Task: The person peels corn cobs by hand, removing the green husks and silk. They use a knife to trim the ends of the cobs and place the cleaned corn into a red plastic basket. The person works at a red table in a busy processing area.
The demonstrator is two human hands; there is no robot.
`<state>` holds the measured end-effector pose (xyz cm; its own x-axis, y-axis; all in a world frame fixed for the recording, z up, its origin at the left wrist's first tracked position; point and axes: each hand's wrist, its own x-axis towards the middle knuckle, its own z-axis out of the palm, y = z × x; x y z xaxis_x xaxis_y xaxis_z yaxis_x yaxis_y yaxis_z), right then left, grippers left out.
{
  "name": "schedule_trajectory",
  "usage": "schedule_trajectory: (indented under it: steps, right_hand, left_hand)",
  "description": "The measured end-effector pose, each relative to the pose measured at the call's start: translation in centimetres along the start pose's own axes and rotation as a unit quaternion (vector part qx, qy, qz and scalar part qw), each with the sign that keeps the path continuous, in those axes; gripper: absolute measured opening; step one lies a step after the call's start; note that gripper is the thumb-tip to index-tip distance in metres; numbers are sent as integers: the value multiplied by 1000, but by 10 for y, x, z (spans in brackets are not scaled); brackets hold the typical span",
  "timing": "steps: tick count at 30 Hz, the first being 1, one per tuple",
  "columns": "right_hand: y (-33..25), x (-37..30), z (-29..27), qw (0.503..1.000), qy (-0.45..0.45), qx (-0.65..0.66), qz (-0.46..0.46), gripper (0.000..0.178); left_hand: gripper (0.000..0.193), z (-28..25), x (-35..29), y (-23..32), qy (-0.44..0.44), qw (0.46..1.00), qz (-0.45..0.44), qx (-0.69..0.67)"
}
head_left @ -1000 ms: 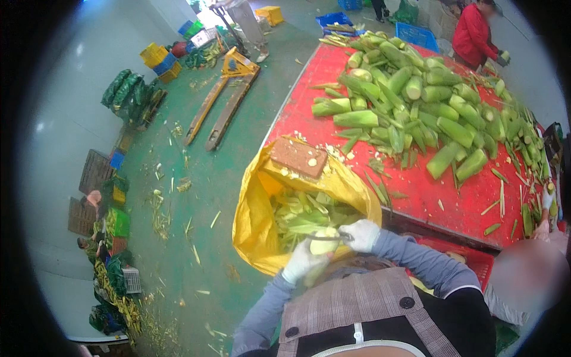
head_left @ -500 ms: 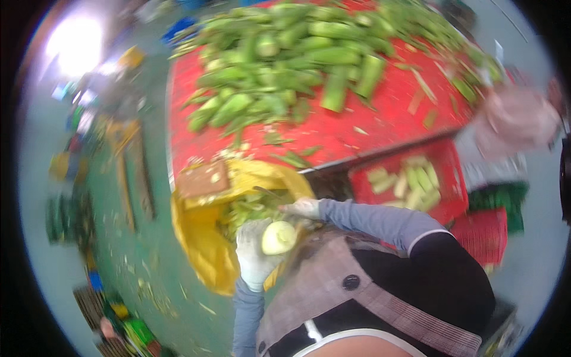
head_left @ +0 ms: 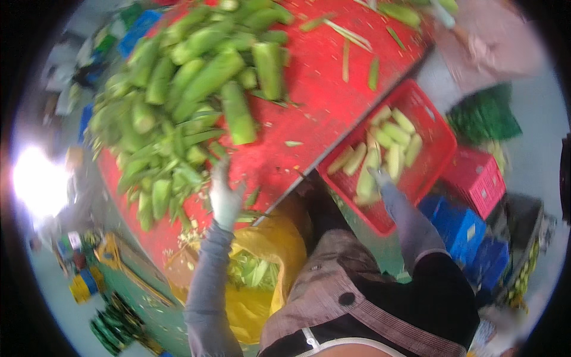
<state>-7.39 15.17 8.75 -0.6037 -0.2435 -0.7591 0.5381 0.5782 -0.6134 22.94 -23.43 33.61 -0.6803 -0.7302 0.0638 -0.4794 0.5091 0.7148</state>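
My gloved left hand is open, fingers spread, at the near edge of a heap of thick green stalks on the red table. Its fingertips reach the cut leafy pieces there. My gloved right hand is over the red crate, its fingers closed against a long pale peeled stalk. Whether it grips this stalk or a thin tool is too blurred to make out. Several other peeled stalks lie in the crate.
A yellow bag with green peelings hangs at the table's near edge. Pink and blue crates stand at the right. Another person's hand shows at the far right, beside a pale pink garment.
My left hand, which held a pale peeled stalk over the yellow bag, has moved to the green heap without it. My right hand has moved right into the red crate. The view has turned.
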Motion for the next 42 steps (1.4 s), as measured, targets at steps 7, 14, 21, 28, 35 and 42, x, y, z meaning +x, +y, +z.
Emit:
schedule_trajectory:
  steps: [7,14,21,28,35,42]
  right_hand:
    - [95,70,-2,964,225,-144,6,64]
    - [-29,-82,51,954,51,-219,-199,37]
    - [-155,-228,160,773,-294,-274,-492,47]
    - [-169,-328,259,461,-511,-333,-644,53]
    - [-123,-425,306,262,-524,-476,-656,53]
    - [-93,-466,331,222,-558,-496,-628,48]
  left_hand:
    - [102,106,162,-41,103,989,-83,67]
    - [71,78,120,-62,103,949,-153,-257]
    - [48,-29,-79,-1,132,622,-362,-681]
    - [52,-63,-246,24,304,398,-323,-803]
    - [56,-58,-372,26,397,341,-243,-817]
    - [60,-46,-408,40,474,328,-187,-795]
